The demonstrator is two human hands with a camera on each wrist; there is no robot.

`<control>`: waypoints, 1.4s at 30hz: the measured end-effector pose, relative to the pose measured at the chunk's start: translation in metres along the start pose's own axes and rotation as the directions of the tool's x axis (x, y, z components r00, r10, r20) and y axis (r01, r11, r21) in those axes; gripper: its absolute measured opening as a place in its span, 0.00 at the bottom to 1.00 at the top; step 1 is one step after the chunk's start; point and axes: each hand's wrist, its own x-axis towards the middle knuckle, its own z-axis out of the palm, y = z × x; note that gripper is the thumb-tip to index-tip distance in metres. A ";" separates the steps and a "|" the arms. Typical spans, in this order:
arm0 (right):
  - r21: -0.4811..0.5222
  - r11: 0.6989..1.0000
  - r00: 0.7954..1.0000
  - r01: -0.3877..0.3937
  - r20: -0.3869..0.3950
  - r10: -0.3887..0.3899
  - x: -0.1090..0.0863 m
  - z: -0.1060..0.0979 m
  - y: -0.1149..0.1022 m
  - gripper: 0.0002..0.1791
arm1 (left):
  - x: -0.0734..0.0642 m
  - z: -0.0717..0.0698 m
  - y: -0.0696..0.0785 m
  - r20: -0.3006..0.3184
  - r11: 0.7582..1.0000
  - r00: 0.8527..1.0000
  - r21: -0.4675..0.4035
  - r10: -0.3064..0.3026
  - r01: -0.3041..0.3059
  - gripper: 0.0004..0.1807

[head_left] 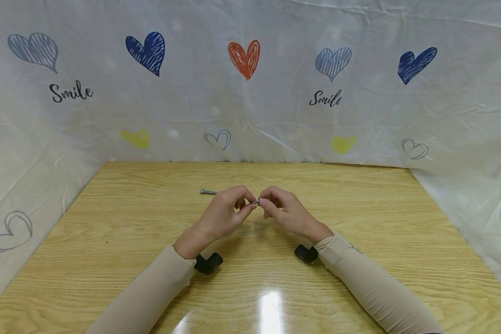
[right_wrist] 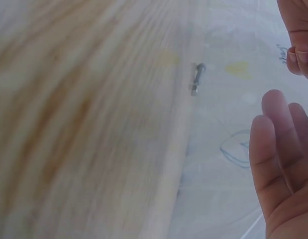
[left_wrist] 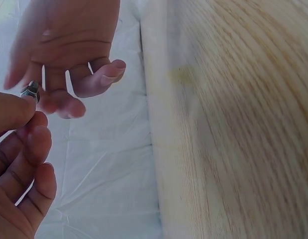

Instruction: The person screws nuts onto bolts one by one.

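Observation:
Over the middle of the table, my left hand (head_left: pixel 223 211) and right hand (head_left: pixel 288 211) meet fingertip to fingertip at a small metal bolt (head_left: pixel 256 202). The left thumb and forefinger pinch it. In the left wrist view a nut (left_wrist: pixel 31 91) sits near its threaded tip, and the right thumb and forefinger are at that nut; the other right fingers stay loosely bent. Fingers hide most of the bolt. A longer bolt (head_left: pixel 208 191) lies on the table behind my left hand, partly covered by it; the right wrist view shows it with a nut (right_wrist: pixel 194 89) on its end.
The wooden table (head_left: pixel 108 222) runs back to a pale hanging cloth (head_left: pixel 275 116) printed with hearts and words, which also closes in both sides. Black devices (head_left: pixel 208 263) sit under the wrists at the sleeve cuffs.

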 end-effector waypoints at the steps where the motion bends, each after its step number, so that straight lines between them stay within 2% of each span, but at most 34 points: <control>1: 0.006 1.000 1.000 -0.003 -0.001 0.003 0.000 0.000 0.000 0.06 | 0.000 0.000 0.000 -0.001 1.000 1.000 0.002 0.000 0.000 0.07; 6: 0.030 0.999 1.000 0.014 -0.003 -0.014 0.000 0.001 0.001 0.11 | 0.000 0.000 0.000 -0.004 1.000 1.000 0.008 0.000 0.000 0.07; 15: 0.017 0.999 0.999 0.030 0.014 -0.030 0.000 0.000 0.005 0.06 | 0.000 0.001 0.000 -0.008 1.000 1.000 0.007 0.008 -0.008 0.07; 22: -0.014 1.000 1.000 0.006 0.006 -0.006 0.002 0.003 0.035 0.09 | 0.001 0.001 0.000 -0.009 1.000 1.000 0.004 0.015 -0.015 0.06; 27: 0.018 1.000 1.000 -0.005 0.006 0.005 0.002 0.004 0.041 0.06 | 0.001 0.000 0.001 -0.012 1.000 1.000 0.000 0.016 -0.016 0.06; 34: 0.043 0.999 1.000 -0.001 -0.006 0.002 0.002 0.005 0.036 0.11 | 0.000 0.000 0.000 -0.003 1.000 1.000 -0.001 0.002 -0.002 0.06; 42: -0.001 1.000 1.000 0.013 0.016 -0.013 0.000 0.000 0.004 0.06 | 0.000 0.000 0.000 -0.005 1.000 1.000 0.000 0.014 -0.014 0.06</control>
